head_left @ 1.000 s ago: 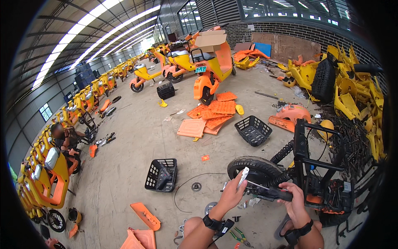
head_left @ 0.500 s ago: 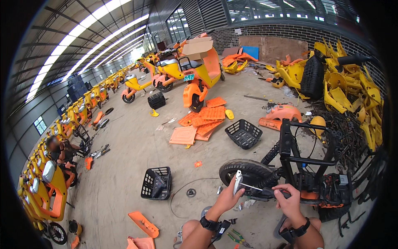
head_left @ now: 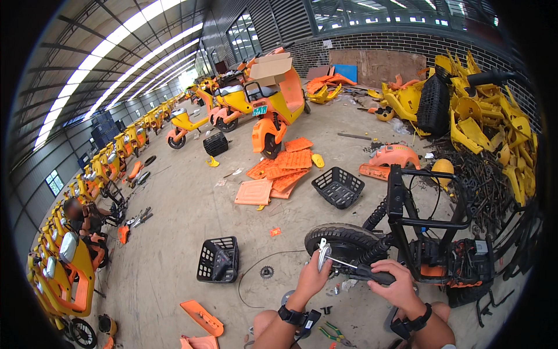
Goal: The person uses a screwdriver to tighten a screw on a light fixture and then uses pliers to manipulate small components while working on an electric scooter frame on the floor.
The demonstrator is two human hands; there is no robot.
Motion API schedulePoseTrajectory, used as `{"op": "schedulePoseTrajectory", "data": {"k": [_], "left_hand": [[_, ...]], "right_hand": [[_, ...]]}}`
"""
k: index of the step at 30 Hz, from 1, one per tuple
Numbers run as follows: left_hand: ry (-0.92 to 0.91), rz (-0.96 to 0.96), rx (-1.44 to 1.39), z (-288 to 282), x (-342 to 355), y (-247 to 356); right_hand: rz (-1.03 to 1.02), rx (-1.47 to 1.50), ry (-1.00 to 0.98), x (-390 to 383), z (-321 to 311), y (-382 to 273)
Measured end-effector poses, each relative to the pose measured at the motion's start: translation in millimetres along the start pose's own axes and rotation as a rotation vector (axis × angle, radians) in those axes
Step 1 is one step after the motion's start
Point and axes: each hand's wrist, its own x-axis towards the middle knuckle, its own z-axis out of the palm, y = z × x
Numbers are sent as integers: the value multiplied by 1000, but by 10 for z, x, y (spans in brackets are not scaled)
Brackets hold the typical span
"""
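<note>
My left hand [head_left: 314,278] is closed around a small silver metal part [head_left: 324,253], which stands up from between thumb and fingers. My right hand [head_left: 398,284] wraps the black handle of a screwdriver [head_left: 376,274]. Its thin shaft points left, and the tip meets or lies close to the silver part; exact contact is too small to tell. Just beyond both hands lies a black tyred wheel [head_left: 343,232], joined to a stripped black scooter frame [head_left: 397,192] with a coil shock absorber.
Pliers with green handles [head_left: 332,331] lie between my forearms. A black basket [head_left: 235,256] with a dark part inside stands left, another basket [head_left: 339,187] beyond the wheel. Orange panels [head_left: 256,192], parked scooters [head_left: 279,110] and a yellow scrap pile [head_left: 471,116] surround the floor. Another person [head_left: 87,215] sits far left.
My right hand has shifted its hold on the screwdriver, and more of the handle now shows. The silver part and my left hand sit slightly farther left; the whole view has shifted a little.
</note>
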Motion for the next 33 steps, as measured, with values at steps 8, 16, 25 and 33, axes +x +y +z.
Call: {"op": "schedulePoseTrajectory", "data": {"k": [8,16,25,33], "left_hand": [[86,13,166,-70,-55,87],[66,-22,143,-185,-103,66],[46,-3,208,-156,-84,-29],[106,-88,-190,-344,-109,83]], "right_hand": [[575,332,-27,-82,81,150],[475,235,-54,-136,205,226],[528,307,-123,-39,151,126],[660,489,-130,47,168,159]]}}
